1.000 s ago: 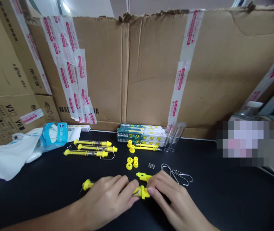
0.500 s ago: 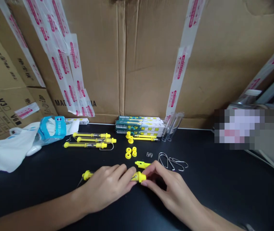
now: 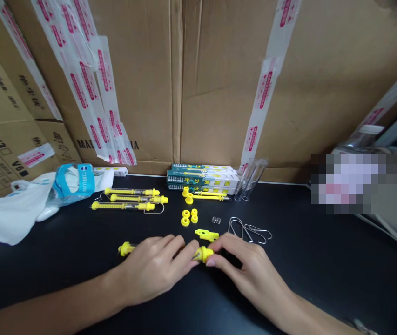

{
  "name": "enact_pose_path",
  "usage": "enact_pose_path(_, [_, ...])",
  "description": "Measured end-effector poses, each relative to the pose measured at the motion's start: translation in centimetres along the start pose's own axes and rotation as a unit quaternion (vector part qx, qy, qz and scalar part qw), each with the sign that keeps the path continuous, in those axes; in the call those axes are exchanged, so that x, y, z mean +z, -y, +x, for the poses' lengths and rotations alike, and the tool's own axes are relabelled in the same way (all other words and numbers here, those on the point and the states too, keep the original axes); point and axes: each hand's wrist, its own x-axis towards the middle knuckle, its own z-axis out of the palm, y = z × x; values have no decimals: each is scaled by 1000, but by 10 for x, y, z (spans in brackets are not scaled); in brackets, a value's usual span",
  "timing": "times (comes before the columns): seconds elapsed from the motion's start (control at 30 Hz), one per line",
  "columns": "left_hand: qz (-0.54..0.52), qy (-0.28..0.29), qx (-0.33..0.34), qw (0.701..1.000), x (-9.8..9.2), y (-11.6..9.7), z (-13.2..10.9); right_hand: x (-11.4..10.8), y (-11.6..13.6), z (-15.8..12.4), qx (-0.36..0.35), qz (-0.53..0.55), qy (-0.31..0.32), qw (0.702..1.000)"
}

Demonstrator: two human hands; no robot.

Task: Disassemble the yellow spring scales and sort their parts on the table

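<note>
The left hand point(image 3: 152, 269) is closed around the body of a yellow spring scale point(image 3: 203, 254), and the right hand point(image 3: 245, 265) pinches its yellow end in a narrow grip. Just past the right hand lie a yellow plastic piece point(image 3: 207, 235) and wire hooks point(image 3: 249, 230). Farther ahead are yellow rings point(image 3: 189, 217), and beyond the left hand are three other spring scales point(image 3: 128, 199).

Left hand point(image 3: 152, 270) and right hand point(image 3: 250, 265) grip a yellow spring scale point(image 3: 203, 254) on a black tabletop point(image 3: 289, 279), wire hooks point(image 3: 249, 230) lying nearby.
</note>
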Motion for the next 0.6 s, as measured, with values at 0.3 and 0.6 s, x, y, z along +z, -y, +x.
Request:
enact_pose_path(0.3, [-58, 25, -38, 997, 0, -2, -1, 0, 4, -1, 16, 50, -23, 998])
enact_pose_path(0.6, [-60, -9, -12, 998, -1, 0, -2, -2, 1, 0, -8, 19, -51, 998])
